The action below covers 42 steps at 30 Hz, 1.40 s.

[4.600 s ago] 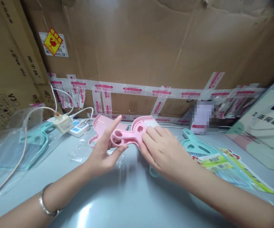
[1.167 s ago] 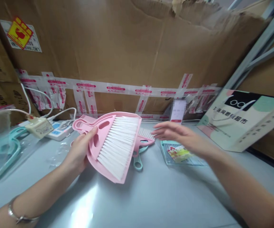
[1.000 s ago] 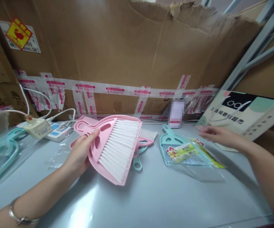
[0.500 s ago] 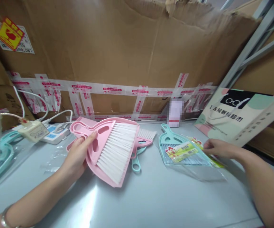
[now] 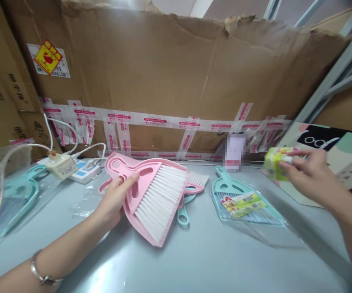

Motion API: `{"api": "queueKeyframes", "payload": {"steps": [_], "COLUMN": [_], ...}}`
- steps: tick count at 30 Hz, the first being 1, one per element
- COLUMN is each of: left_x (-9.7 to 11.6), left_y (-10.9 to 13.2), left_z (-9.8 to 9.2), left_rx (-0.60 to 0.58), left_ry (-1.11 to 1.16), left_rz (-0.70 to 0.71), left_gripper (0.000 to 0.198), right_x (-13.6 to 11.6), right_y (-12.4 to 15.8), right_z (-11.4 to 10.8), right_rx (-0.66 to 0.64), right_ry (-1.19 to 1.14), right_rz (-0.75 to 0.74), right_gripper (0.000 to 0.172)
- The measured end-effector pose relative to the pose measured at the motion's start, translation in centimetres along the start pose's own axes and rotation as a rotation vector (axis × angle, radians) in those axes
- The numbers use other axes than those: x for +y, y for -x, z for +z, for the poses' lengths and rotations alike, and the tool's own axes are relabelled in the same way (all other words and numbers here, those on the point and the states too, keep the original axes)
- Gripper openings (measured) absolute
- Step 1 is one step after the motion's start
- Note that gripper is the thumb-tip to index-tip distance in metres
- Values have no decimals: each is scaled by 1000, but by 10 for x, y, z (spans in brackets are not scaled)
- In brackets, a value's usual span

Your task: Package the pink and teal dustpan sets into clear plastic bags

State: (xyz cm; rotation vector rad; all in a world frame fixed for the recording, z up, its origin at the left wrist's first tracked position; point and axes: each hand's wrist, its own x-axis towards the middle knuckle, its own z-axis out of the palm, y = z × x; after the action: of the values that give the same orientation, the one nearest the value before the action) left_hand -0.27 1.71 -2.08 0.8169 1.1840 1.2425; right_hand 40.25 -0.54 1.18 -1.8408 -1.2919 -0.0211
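My left hand [image 5: 115, 203] is closed around the handles of a pink hand brush [image 5: 145, 183] nested on a pink dustpan [image 5: 135, 228], tilted with its white bristles [image 5: 164, 199] facing me. Raised on the right, my right hand [image 5: 311, 171] pinches a yellow-green label card [image 5: 273, 162], blurred by motion. Below it lies a turquoise dustpan set [image 5: 215, 201] in clear plastic, with another yellow-green card [image 5: 244, 204] on top. Behind the pink set, a second pink brush [image 5: 196, 188] and a turquoise handle [image 5: 182, 217] show partly.
At the left, another turquoise dustpan [image 5: 32, 203] lies among clear plastic. Near it are a power strip [image 5: 86, 173], a charger [image 5: 61, 167] and white cables. A large taped carton [image 5: 164, 73] backs the grey table [image 5: 194, 260]. A paper bag [image 5: 300, 191] stands at the right.
My right hand has lifted from beside the turquoise set, carrying a yellow-green card up in front of the paper bag. My left hand keeps its hold on the pink set; the view has shifted slightly.
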Motion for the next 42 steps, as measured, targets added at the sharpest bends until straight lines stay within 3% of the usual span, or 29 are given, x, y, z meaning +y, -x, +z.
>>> {"api": "queueKeyframes", "payload": {"steps": [3, 5, 7, 9, 11, 13, 16, 23, 29, 32, 35, 38, 42], "left_x": [-2, -2, -2, -2, -3, -4, -6, -5, -7, -5, -2, -1, 0], "left_y": [1, 2, 2, 2, 2, 1, 1, 6, 7, 6, 5, 9, 17], "left_z": [-1, -1, -1, -1, -2, -2, -2, 3, 2, 0, -1, -2, 0], "left_rx": [-20, -27, -55, -96, -143, -182, -194, -204, -315, -348, -295, -308, -427], "left_ry": [-26, -40, -45, -43, -25, 14, 57, 76, -72, -78, -115, -179, -181], "left_rz": [-38, -63, -72, -78, -97, -123, -146, -146, -85, -71, -86, -114, -142], "left_gripper": [35, 34, 33, 33, 31, 28, 24, 25, 40, 44, 44, 47, 48], "right_x": [-77, -127, -167, -197, -216, -227, -231, -222, -217, -207, -193, -184, -183], "right_y": [19, 34, 46, 54, 58, 58, 57, 58, 59, 56, 49, 41, 33], "right_z": [2, 7, 15, 26, 41, 58, 82, 109, 124, 125, 120, 113, 107], "right_rx": [-362, -725, -1019, -1278, -1418, -1371, -1184, -964, -838, -730, -596, -688, -1108], "right_ry": [-146, -198, -219, -93, 85, 235, 301, 132, 72, 16, -80, -165, -71], "right_rz": [-388, -583, -684, -757, -861, -976, -1087, -1076, -1070, -1019, -905, -727, -571], "right_gripper": [14, 27, 40, 42, 33, 18, 8, 2, 7, 23, 37, 39, 48]}}
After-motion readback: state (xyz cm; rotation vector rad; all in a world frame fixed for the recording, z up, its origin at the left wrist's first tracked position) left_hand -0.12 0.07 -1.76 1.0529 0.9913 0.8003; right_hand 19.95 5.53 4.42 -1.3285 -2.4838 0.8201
